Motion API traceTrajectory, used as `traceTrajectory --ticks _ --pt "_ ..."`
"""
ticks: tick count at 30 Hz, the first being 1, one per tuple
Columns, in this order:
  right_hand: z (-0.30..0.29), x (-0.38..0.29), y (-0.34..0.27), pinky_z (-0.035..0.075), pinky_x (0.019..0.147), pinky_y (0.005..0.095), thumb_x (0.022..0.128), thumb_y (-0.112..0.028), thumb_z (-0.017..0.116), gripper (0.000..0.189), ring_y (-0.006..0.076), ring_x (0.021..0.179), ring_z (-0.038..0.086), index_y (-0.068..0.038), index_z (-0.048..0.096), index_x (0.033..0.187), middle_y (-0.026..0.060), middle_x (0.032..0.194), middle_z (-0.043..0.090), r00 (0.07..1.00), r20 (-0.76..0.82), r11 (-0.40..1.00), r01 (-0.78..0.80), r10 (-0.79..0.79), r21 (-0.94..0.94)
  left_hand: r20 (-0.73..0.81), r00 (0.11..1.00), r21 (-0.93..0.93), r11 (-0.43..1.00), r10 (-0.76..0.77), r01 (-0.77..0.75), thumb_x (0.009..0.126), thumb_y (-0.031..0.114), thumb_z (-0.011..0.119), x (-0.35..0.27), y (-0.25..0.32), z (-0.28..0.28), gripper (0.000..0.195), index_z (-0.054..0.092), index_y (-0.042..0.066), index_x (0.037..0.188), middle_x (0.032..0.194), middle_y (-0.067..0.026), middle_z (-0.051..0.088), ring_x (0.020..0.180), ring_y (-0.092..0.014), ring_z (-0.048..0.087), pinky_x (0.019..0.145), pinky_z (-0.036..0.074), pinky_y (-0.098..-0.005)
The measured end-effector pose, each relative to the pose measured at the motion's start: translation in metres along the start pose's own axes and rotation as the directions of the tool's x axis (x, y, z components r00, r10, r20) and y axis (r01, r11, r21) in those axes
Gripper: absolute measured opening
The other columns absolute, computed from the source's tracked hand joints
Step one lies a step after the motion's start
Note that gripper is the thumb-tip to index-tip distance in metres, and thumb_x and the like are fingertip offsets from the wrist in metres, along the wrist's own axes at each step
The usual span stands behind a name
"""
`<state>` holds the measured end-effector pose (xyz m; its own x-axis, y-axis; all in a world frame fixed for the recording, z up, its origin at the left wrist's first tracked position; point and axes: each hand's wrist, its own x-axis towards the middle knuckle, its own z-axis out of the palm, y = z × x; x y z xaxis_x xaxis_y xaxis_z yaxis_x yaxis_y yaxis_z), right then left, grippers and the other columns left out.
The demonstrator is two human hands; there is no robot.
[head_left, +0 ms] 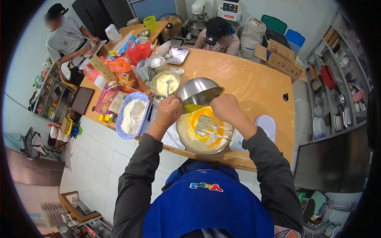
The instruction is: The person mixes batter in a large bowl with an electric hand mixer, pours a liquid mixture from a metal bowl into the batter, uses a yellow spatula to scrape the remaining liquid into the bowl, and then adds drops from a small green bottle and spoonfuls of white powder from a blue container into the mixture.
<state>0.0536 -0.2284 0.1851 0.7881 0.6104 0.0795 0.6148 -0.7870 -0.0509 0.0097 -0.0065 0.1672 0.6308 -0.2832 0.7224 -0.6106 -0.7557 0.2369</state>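
Observation:
Both my left hand (169, 110) and my right hand (225, 107) grip the rim of a stainless steel bowl (195, 87), one on each side. The bowl is tipped towards me above a larger mixing bowl (180, 137). Yellow liquid (195, 107) shows at the tilted bowl's lower lip. In the mixing bowl, orange-yellow egg (215, 145) lies over a pale creamy mixture (190, 139). The two beaters (208, 126) of a white hand mixer (238, 142) reach over the mixture; my right forearm partly covers the mixer's body.
Left of the bowls stand a lilac tub of flour (133, 117) and a bowl of pale powder with a spoon (163, 84). Behind them are plastic bags (120, 71) and a kitchen scale (177, 56). One person (218, 37) is across the wooden table (253, 80); another (70, 38) is far left.

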Motion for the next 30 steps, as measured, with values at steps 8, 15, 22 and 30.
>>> traceTrajectory --ticks 8,15,22,30 --pt "-0.011 0.000 -0.020 0.048 0.057 0.0333 0.071 -0.012 0.056 0.016 0.0224 0.072 0.059 -0.014 0.068 0.081 0.0058 0.072 0.059 0.960 -0.185 0.964 0.173 -0.211 -0.202 -0.023 1.000 0.005 1.000 -0.012 0.012 0.065 0.000 0.060 0.004 0.001 0.003 0.020 0.041 0.004 0.062 0.062 -0.0110 0.046 0.054 -0.030 0.049 0.048 0.041 -0.0379" --pt "0.021 -0.031 -0.019 0.048 0.057 0.0321 0.069 -0.014 0.057 0.019 0.0203 0.076 0.057 -0.014 0.069 0.084 0.0058 0.072 0.057 0.933 -0.322 0.984 0.129 -0.162 -0.121 -0.117 0.988 -0.016 0.995 -0.097 0.096 0.065 -0.003 0.061 0.001 -0.005 0.000 0.020 0.042 0.004 0.063 0.062 -0.0122 0.046 0.052 -0.031 0.049 0.045 0.038 -0.0385" --pt "0.000 -0.034 -0.016 0.048 0.056 0.0306 0.068 -0.014 0.057 0.021 0.0191 0.072 0.055 -0.015 0.069 0.085 0.0043 0.071 0.055 0.934 -0.339 0.992 0.086 -0.111 -0.089 -0.084 0.994 0.007 0.998 -0.063 0.064 0.066 -0.002 0.060 0.003 -0.003 0.001 0.018 0.043 0.004 0.064 0.061 -0.0120 0.046 0.051 -0.031 0.048 0.045 0.038 -0.0388" --pt "0.002 -0.022 -0.020 0.049 0.058 0.0312 0.068 -0.014 0.057 0.020 0.0197 0.075 0.056 -0.015 0.069 0.083 0.0041 0.072 0.055 0.961 -0.219 0.983 0.149 -0.169 -0.105 -0.075 0.996 -0.019 0.999 -0.049 0.048 0.066 -0.001 0.060 0.004 -0.002 0.005 0.016 0.044 0.004 0.065 0.061 -0.0116 0.045 0.052 -0.031 0.048 0.046 0.038 -0.0397"
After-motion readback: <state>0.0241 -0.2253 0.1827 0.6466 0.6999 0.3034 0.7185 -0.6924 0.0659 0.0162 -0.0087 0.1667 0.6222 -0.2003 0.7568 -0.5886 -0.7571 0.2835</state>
